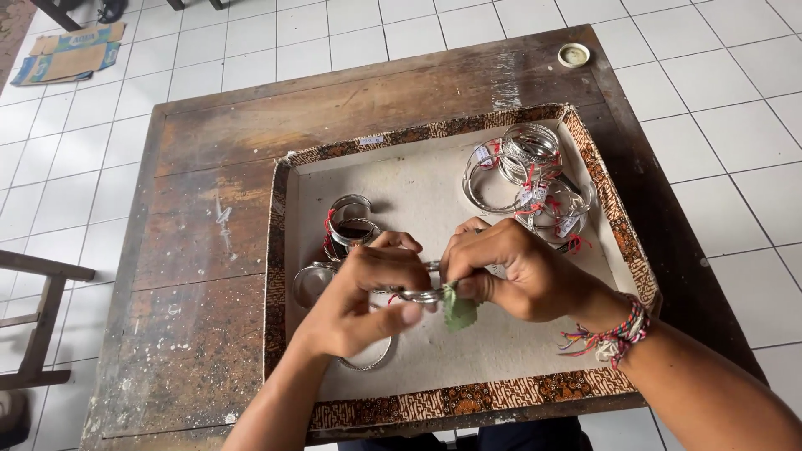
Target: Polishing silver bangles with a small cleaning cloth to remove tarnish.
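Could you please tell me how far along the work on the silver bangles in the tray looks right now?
A cluster of bangles with red-tied tags lies at the tray's far right, seemingly finished. In hand: the left hand holds a bangle while the right hand presses a green scrap against it. A few bangles at left lie apart, perhaps waiting.

Both forearms in from bottom edge, converging mid-frame. L hand (368, 296) curled, thumb stretched out to the right, fingers bent inward. R hand (510, 271) knuckles up, fingertips pinched tight, almost touching L. R wrist bent slightly inward.
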